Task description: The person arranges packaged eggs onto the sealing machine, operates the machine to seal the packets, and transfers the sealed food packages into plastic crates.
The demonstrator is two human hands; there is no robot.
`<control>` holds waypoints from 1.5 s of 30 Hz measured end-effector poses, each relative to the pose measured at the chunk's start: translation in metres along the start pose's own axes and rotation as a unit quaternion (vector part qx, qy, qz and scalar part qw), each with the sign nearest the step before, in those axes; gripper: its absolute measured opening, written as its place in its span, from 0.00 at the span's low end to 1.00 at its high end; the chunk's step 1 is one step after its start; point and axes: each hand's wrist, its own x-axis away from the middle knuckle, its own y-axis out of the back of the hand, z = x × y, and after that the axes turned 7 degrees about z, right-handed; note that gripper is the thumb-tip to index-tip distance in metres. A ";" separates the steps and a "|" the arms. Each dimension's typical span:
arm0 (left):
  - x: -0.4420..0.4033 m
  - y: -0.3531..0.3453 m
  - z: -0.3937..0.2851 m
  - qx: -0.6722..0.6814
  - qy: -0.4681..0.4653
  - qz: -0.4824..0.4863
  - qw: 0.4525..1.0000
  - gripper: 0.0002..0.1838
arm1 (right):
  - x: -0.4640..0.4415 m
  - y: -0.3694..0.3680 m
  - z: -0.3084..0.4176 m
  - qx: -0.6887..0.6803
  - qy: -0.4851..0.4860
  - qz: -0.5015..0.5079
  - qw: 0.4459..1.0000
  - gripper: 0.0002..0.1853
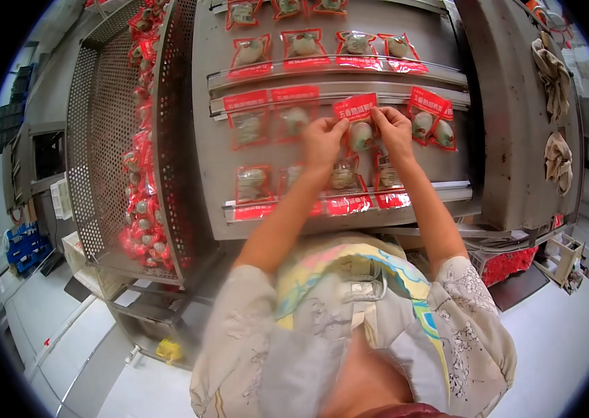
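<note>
Between my two hands is an egg packet [355, 106], a clear pouch with a red printed top and a pale egg in its lower part. My left hand [323, 141] pinches its left edge, fingers closed. The fingers of my right hand [393, 130] close on its upper right edge. Right of that hand, two overlapping egg packets [431, 115] lie on the metal machine bed [465, 150]. Two more packets [271, 115] lie left of my left hand, slightly blurred. Closer to me, a row of packets [252, 187] is partly hidden by my forearms.
Further rows of egg packets [305, 47] lie beyond metal sealing bars [336, 74]. At left stands a perforated metal basket [110, 150] with many packets heaped along its right side. Cloth gloves [558, 160] hang on the machine's right frame. A yellow object [169, 350] sits low at left.
</note>
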 end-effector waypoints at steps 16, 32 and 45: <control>0.013 -0.028 -0.005 0.149 0.107 -0.094 0.978 0.12 | -0.028 0.021 -0.007 0.288 -0.109 0.051 0.950 0.17; -0.004 -0.033 -0.015 0.204 0.148 -0.121 0.960 0.16 | -0.039 0.007 -0.020 0.157 -0.039 -0.079 0.984 0.14; 0.012 -0.023 -0.002 -0.557 -0.333 0.069 0.758 0.24 | -0.029 -0.004 0.024 0.511 0.263 -0.135 0.807 0.11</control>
